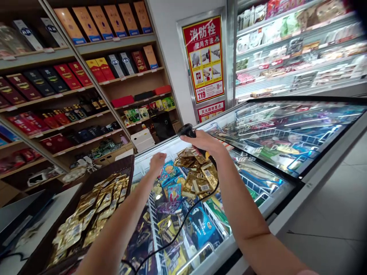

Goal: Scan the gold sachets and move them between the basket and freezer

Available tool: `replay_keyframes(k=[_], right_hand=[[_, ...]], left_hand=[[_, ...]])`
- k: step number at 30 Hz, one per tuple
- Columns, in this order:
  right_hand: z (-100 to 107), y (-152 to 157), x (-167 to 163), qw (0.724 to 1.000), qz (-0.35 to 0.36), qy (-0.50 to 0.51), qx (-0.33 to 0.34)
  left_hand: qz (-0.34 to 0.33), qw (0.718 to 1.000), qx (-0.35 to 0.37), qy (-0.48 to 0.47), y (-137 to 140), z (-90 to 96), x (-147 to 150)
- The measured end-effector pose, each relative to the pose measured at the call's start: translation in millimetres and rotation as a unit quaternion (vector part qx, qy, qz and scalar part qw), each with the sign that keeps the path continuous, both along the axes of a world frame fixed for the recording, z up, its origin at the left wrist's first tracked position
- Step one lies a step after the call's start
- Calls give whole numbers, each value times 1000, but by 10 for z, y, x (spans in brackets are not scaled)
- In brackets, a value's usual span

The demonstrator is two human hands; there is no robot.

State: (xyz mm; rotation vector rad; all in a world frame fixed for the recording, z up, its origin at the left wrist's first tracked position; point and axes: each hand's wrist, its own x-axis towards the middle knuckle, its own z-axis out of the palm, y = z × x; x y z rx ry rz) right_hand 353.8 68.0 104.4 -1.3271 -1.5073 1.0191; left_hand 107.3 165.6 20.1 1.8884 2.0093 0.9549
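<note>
My right hand (205, 142) is wrapped round the grip of a black barcode scanner (187, 130), held above the freezer with its head toward the far left. Its black cable (183, 225) trails down across the packets to the lower left. Below it lies a pile of gold foil packets (197, 181) on top of other frozen goods. My left hand (157, 162) is over the far left part of the freezer, fingers curled together; what they hold, if anything, is hidden. Blue snack bags (169, 172) lie just right of it. Left of my forearm, a dark brown basket (127, 165) holds many more gold packets (97, 202).
The chest freezer (286, 208) has white wire baskets (155, 221) inside and a glass lid (286, 130) over its right part. Shelves with boxed bottles (106, 23) stand behind on the left. A red fire-hydrant sign (205, 57) hangs beyond, beside a lit refrigerated display (295, 49).
</note>
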Motion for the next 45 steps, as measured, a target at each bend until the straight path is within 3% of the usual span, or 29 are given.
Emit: replay_keyframes(k=[5,8,11,14,18,22,28,35,45], right_hand=[[14,22,73,1000,-5,-4,9],[36,7,71,1000,-4,2,10],[62,-29,67,1000,10,12,9],[76,-50,51,1000,17,2,14],[92,-79,-22,999,33,-10,18],[123,-178,-181,997,68,-9,19],[100,-333,-610,980,198,4,17],[66,-424,-879,951,307,-37,-3],[82,-433,-881,940,338,-39,1]], left_hand=[[-70,998,-5,4,242,-201,945],[-110,994,-26,-6,276,-266,1225],[-125,990,-52,-45,268,-299,1298],[-113,985,-64,-113,210,-264,1132],[-76,965,-89,-233,34,-127,583],[-39,926,-118,-357,-244,49,-110],[13,858,-37,-512,-720,251,-867],[46,813,19,-579,-1008,352,-1170],[57,804,31,-590,-1063,404,-1186]])
